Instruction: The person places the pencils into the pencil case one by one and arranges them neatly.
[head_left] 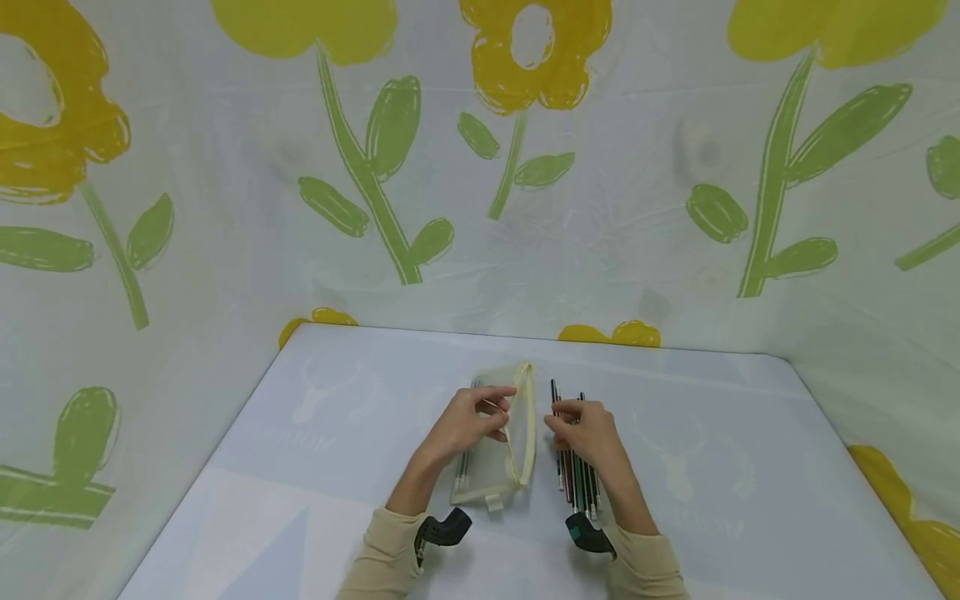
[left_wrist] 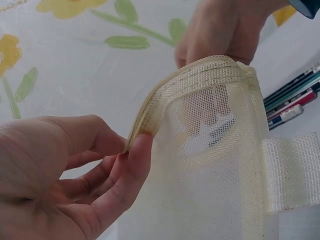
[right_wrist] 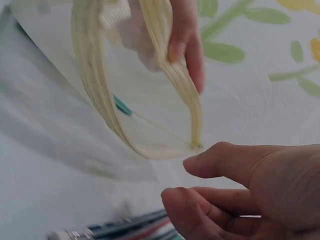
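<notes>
A cream see-through mesh pencil pouch (head_left: 530, 425) lies on the table with its zipper side gaping open. My left hand (head_left: 471, 421) pinches one zipper edge between thumb and index finger, lifting it, as the left wrist view shows closely. To the pouch's right is a bundle of pencils (head_left: 579, 483), mostly dark, with a red one among them. Over these pencils hovers my right hand (head_left: 590, 432), its thumb and fingers apart and relaxed with nothing between them. Inside the pouch, a thin teal-ended item (right_wrist: 122, 106) shows through the opening in the right wrist view.
A pale fabric tab (left_wrist: 292, 172) sticks out from the pouch's end. The white table (head_left: 720, 500) carries faint printed patterns. Behind it hangs a curtain (head_left: 600, 250) with yellow flowers and green leaves. Each wrist wears a dark camera mount (head_left: 444, 528).
</notes>
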